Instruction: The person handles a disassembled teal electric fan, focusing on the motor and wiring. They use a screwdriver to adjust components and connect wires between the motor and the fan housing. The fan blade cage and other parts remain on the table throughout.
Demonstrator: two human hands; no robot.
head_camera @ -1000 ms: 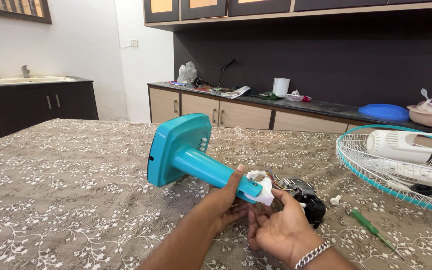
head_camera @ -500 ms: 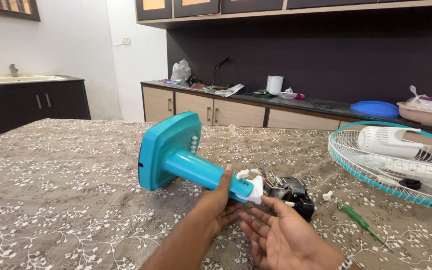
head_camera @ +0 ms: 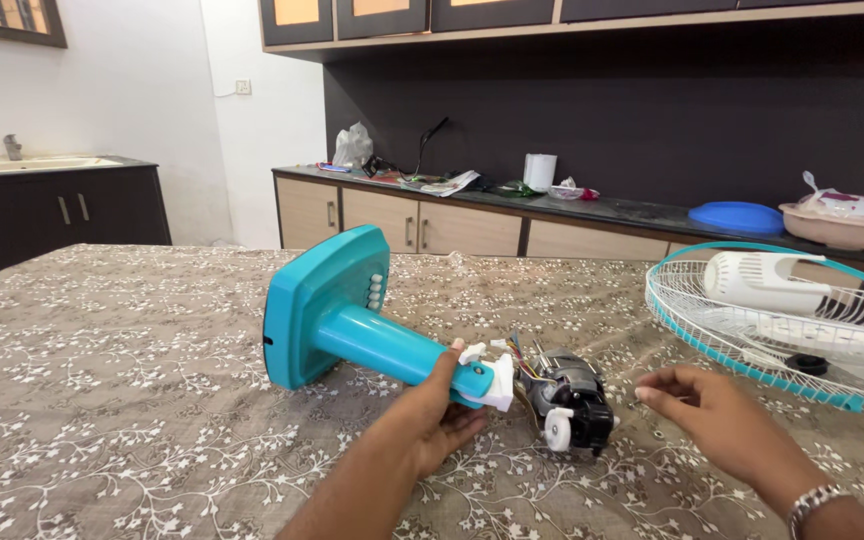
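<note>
A teal fan stand lies on its side on the patterned tablecloth, its square base pointing left. At its right end a white bracket joins a bare fan motor with loose wires. My left hand grips the teal neck just left of that bracket. My right hand hovers to the right of the motor with fingers apart, holding nothing.
A teal-rimmed white fan grille with a white motor cover lies at the right. Behind the table a dark counter carries a blue lid, a bowl, a paper roll and clutter. A sink counter stands at the left.
My right hand has let go of the motor end and moved off to the right. The left hand keeps its grip on the stand's neck.
</note>
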